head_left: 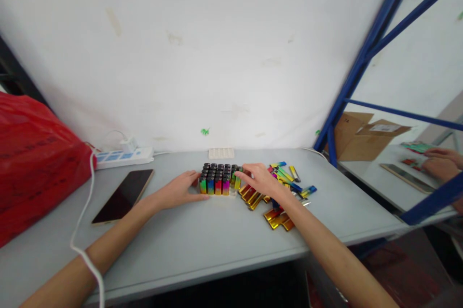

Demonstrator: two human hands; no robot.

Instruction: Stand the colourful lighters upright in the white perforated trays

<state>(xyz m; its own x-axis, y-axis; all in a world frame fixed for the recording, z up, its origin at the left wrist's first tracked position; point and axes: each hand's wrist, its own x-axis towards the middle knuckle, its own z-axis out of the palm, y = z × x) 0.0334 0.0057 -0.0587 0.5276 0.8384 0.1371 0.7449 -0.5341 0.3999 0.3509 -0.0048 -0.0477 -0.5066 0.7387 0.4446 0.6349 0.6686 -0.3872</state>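
Hands: apart, one each side of white tray (pixel 232 192), w/ standing lighters (pixel 214 185) btwn.
L hand (pixel 181 188): at tray's L end, thumb along front corner, fingers round the side; clamped on it or just bracing, can't tell.
R hand (pixel 263 177): over tray's R end, thumb + fingers pinched on one yellow-green lighter (pixel 238 181).
Lighter in pinch: close to vert., slight lean at most, black cap up; long axis approx. parallel w/ standing lighters. Base vs. tray floor, i.e. seated or just above: can't tell.
Bare tray corner: front R, just L and in front of yellow-green lighter; R hand nearer, L hand across the block.
Standing lighters: upright in rows, caps up; in front row, L to R, green, blue, red, magenta, then bare corner.
Loose lighters (pixel 253 197): flat on worktop (pixel 202 240), R of tray, partly under R forearm; axes mixed, some gold ones side by side. R hand much nearer than L.
Spare tray (pixel 221 153): behind, nr wall, out of both hands' touch.
Phone (pixel 125 197): far L, beside L forearm, long axis diag.
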